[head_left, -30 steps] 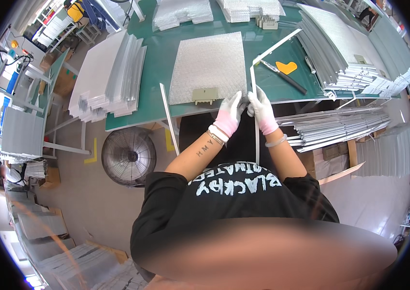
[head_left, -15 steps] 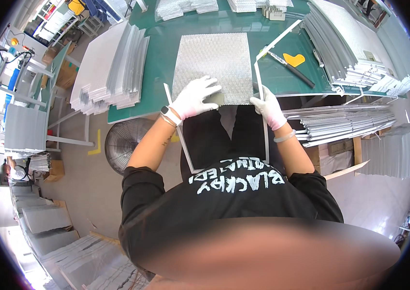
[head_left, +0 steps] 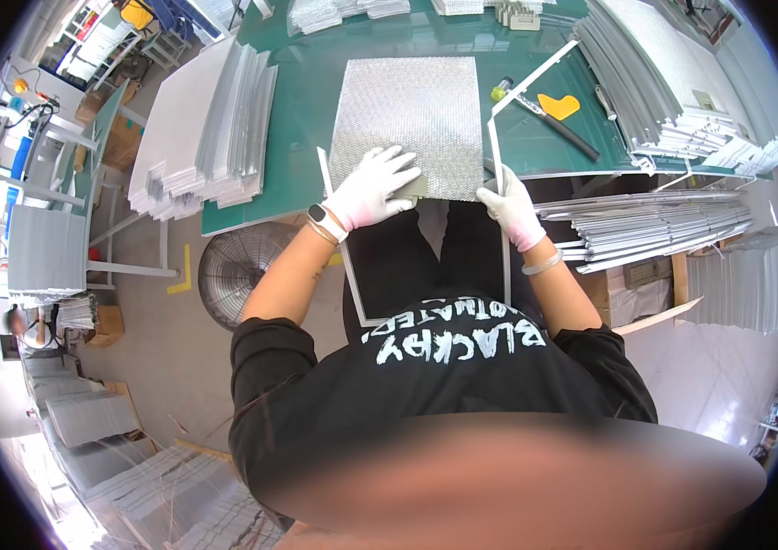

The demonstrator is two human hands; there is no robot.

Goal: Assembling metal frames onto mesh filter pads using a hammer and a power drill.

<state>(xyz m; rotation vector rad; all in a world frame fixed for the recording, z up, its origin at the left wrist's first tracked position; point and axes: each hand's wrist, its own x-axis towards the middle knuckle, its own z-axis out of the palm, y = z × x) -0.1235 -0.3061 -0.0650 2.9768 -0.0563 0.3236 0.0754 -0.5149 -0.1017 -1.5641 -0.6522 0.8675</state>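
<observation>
A silvery mesh panel [head_left: 412,110] lies on the green table top, its near edge reaching over the table's front edge. My left hand [head_left: 375,188], in a white glove, rests on its near left corner with fingers spread. By the thumb is a small grey-green tab [head_left: 416,187]. A thin white metal frame [head_left: 496,147] loops round the near part of the panel and over my lap, with one side swung outward at the far right. My right hand [head_left: 511,211], also gloved, is closed on the frame's right side, thumb close to the panel's corner.
A hammer [head_left: 568,136], a yellow scraper [head_left: 558,106] and a screwdriver [head_left: 605,103] lie to the right. Panel stacks stand at left [head_left: 197,119] and right [head_left: 655,64]. Frame strips [head_left: 646,229] are piled below the table's right side. A floor fan [head_left: 238,270] stands at lower left.
The frame's free left end has moved slightly up and to the right. Both hands keep nearly the same places, and the whole view has shifted a little.
</observation>
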